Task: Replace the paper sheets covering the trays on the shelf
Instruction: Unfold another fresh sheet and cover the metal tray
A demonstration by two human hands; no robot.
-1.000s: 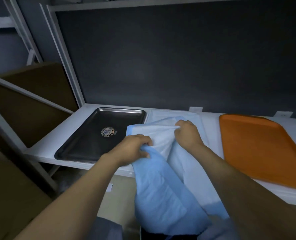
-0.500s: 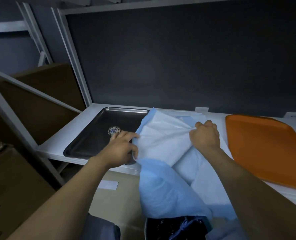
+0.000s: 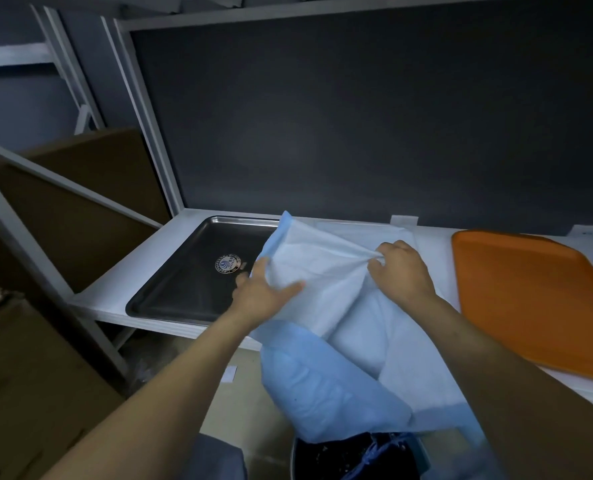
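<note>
Centrally, left hand (image 3: pixel 265 296): spread with the fingers straight, the thumb laid on top of the paper sheet (image 3: pixel 323 271) near its left edge; the index finger points up along that edge, above the metal tray. The other fingertips are hidden behind the paper, so a pinch cannot be confirmed; the hand appears to be merely pressing the sheet flat.
Right hand (image 3: pixel 400 271): fingers curled tight round a bunched fold of the same sheet, creases fanning out leftward from the grip.
Paper sheet: pale on the upturned face, blue on the other. It is held up between the two hands over the middle of the shelf; its upper left corner overlaps the right end of the metal tray, and its lower part hangs over the shelf's front edge.
Metal tray (image 3: pixel 191 271): bare, at the left end of the shelf, a round emblem (image 3: pixel 228 263) at its centre.
Orange tray (image 3: pixel 530 299): bare, at the right end, well apart from the metal one.
Shelf (image 3: pixel 122 282): white, with a dark back panel (image 3: pixel 357 116) behind it.
Bin (image 3: pixel 329 459): dark, on the floor below the hanging sheet.
Cardboard boxes (image 3: pixel 28 375): stacked to the left of the shelf frame.
</note>
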